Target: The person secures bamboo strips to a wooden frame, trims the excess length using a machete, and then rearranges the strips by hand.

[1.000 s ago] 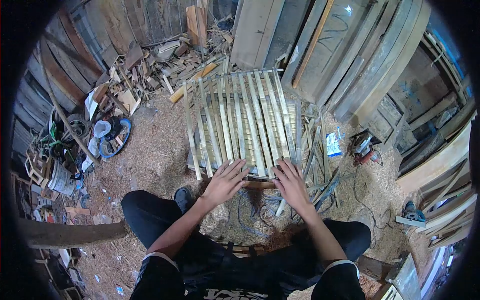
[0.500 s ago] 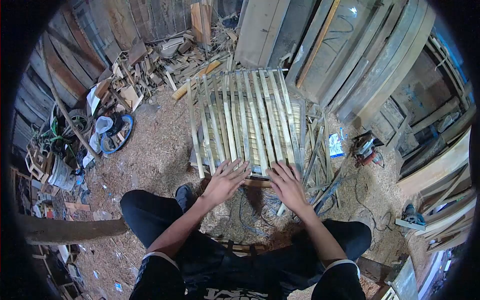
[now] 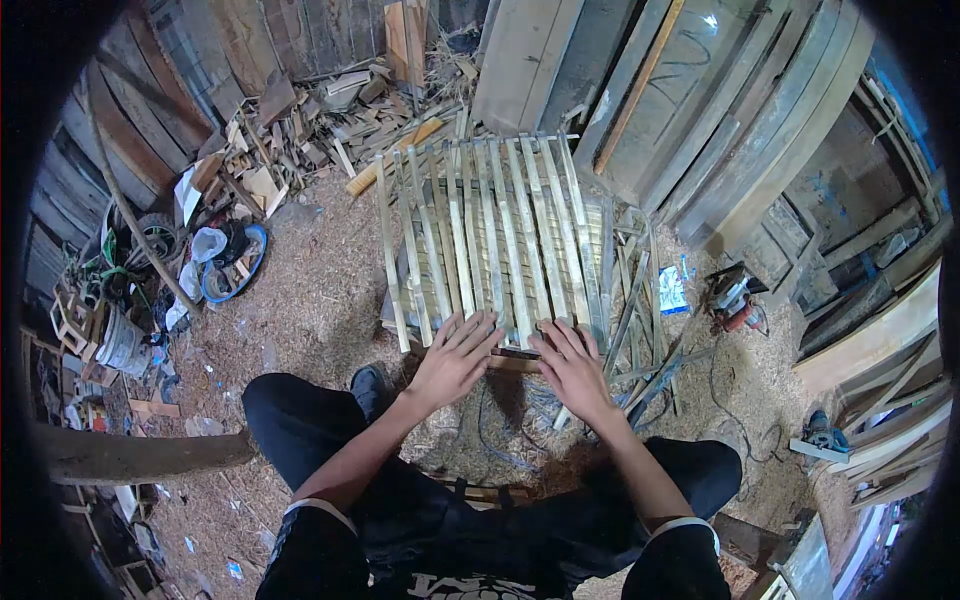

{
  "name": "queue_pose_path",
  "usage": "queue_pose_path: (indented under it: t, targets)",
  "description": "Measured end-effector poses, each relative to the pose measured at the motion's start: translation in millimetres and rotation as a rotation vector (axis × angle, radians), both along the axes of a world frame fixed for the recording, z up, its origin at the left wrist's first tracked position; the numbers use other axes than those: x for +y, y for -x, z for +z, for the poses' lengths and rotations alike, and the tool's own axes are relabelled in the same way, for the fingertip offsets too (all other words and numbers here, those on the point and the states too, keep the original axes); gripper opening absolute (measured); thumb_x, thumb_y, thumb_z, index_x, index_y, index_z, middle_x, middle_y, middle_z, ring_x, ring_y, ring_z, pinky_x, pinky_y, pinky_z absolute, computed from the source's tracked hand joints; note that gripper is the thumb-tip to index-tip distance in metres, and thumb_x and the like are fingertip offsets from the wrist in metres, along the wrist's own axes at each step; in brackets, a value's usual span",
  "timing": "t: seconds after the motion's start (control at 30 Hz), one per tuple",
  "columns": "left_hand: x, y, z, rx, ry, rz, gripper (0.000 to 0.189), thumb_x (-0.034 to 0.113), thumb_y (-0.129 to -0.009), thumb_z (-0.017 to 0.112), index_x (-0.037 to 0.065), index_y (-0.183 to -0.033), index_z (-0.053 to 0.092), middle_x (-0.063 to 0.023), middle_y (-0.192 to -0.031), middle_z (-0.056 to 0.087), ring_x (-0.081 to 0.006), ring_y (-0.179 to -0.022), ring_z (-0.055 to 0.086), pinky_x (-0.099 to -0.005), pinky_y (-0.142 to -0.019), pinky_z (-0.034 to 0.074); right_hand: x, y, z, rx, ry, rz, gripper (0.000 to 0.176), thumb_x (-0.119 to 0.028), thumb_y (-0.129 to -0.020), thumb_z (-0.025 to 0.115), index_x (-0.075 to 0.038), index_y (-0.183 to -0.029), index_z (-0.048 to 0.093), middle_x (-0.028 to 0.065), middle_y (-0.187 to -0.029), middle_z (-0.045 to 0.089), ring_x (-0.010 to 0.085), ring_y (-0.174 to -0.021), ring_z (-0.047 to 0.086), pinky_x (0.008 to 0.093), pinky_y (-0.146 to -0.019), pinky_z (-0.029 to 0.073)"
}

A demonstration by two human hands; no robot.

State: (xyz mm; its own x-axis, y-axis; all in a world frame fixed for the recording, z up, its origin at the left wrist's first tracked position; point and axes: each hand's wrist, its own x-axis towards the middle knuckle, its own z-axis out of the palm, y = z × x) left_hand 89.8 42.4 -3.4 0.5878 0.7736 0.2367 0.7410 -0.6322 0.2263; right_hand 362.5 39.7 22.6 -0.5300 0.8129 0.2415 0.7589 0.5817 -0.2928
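Head view: left hand (image 3: 452,362) flat, fingers spread wide, palm down on near ends of slats (image 3: 490,235); grips nothing; right hand (image 3: 572,368) likewise open and splayed, pressing slat ends just beside left hand; slats lie side by side as mat on floor (image 3: 320,310), straight ahead of my knees, running away from me; loose strips (image 3: 632,300) along mat's right edge; scrap pile (image 3: 300,120) beyond mat, left; planks (image 3: 700,110) lean behind, right; tool (image 3: 733,300), perhaps drill, well right of right hand.

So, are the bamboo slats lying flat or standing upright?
Lying flat: the bamboo slats lie side by side, left hand and right hand open on them.
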Motion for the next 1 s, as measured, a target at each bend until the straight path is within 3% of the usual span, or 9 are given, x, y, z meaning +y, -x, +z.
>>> queue_pose_path:
  t: [0.17, 0.5, 0.7, 1.0]
  targets:
    - [-1, 3, -3, -0.059, -0.007, 0.103, 0.058, 0.033, -0.102, 0.062, 0.011, -0.154, 0.047, -0.0152, -0.159, 0.046, -0.0317, -0.15, 0.039, -0.0538, -0.127, 0.021, 0, -4, -8, -0.017, 0.008, 0.004, 0.044, -0.019, -0.099, 0.065, -0.013, -0.142, 0.059, 0.0141, -0.152, 0.051, 0.0354, -0.145, 0.042, 0.0547, -0.121, 0.029]
    - [0, 7, -3, -0.125, 0.01, 0.136, 0.053, 0.037, -0.098, 0.07, 0.009, -0.141, 0.059, -0.0119, -0.147, 0.057, -0.0293, -0.145, 0.046, -0.0535, -0.125, 0.025, -1, -4, -1, -0.032, 0.031, 0.011, 0.046, -0.019, -0.099, 0.065, -0.015, -0.144, 0.057, 0.0142, -0.154, 0.048, 0.0336, -0.146, 0.04, 0.0545, -0.12, 0.028]
    - [1, 7, -1, -0.131, 0.015, 0.112, 0.046, 0.036, -0.097, 0.07, 0.01, -0.134, 0.065, -0.0112, -0.147, 0.058, -0.0288, -0.145, 0.046, -0.0533, -0.125, 0.025, -2, -3, -5, -0.031, 0.016, 0.0, 0.047, -0.019, -0.098, 0.066, -0.015, -0.144, 0.058, 0.014, -0.154, 0.048, 0.0337, -0.147, 0.04, 0.0548, -0.121, 0.028]
    - [-1, -9, 12, -0.213, -0.024, 0.081, 0.05, 0.037, -0.095, 0.072, 0.012, -0.137, 0.064, -0.013, -0.147, 0.056, -0.0303, -0.143, 0.047, -0.0556, -0.124, 0.025, -5, -5, -2, -0.004, -0.02, -0.023, 0.049, -0.021, -0.098, 0.066, -0.016, -0.145, 0.057, 0.0133, -0.157, 0.046, 0.0336, -0.149, 0.038, 0.0541, -0.123, 0.026]
